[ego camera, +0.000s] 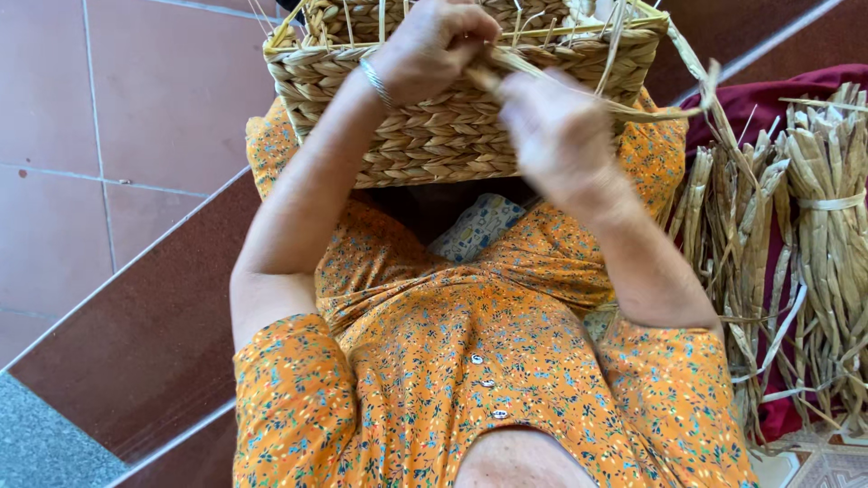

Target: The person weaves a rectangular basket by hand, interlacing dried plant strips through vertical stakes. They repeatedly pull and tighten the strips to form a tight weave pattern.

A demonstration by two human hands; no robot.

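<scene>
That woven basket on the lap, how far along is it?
The basket wall facing the camera looks fully braided, in tight rows. In hand is the rim: the left hand grips the top edge while the right hand, blurred, pulls a flat strand across it. Loose strand ends stand up from the rim unfinished, and bundles of dried fibre lie beside the person unused.

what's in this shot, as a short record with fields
left hand: left hand at the upper rim of the tan woven straw basket, a metal bangle on its wrist
right hand: right hand, blurred, in front of the basket, pinching a flat dried straw strand
basket: on the person's lap, loose strand ends sticking up from its rim
beside: bundles of dried tan straw on dark red cloth
floor: reddish tiles
</scene>
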